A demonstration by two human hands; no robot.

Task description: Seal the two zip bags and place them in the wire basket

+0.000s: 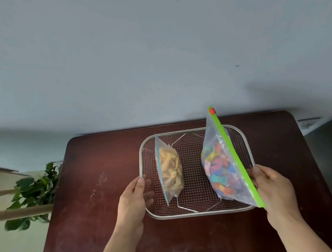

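now left hand (132, 200) grips the wire basket (200, 213) rim, right hand (271, 186) holds the colourful zip bag (225, 164).

We see a dark reddish-brown table (90, 196) with pale scuff marks toward its left edge. Wire basket (202, 213) is silver, fine square grid pattern. Bag (169, 173) in the basket's left half: clear plastic, thin blue zip strip, pale yellow contents. Bag (221, 167) in the right half: clear plastic, bright green zip strip (233, 155), small red slider (212, 111) at its far end, contents a multicolour mix of blue, pink, orange, teal, yellow. Wall (151, 44) is flat pale grey-blue. Plant (34, 190) off the table's left edge has dark green leaves.
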